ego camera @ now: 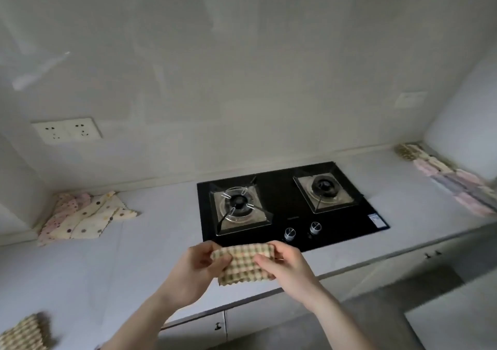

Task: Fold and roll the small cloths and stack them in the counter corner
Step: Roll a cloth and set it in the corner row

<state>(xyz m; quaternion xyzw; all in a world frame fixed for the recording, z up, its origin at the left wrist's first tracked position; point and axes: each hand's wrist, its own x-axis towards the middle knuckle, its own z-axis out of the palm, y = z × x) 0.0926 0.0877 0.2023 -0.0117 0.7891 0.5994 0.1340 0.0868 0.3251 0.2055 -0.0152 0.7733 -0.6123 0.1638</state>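
Crosswise, both hands (pixel 199 263) (pixel 285 265) pinch the checked cloth (pixel 243 262), folded.

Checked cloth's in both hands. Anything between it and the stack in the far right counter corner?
The gas stove lies on the direct line from the checked cloth, held by the left hand and right hand, to the stack. It sits low with both burners unlit, so carrying the cloth above it looks unobstructed.
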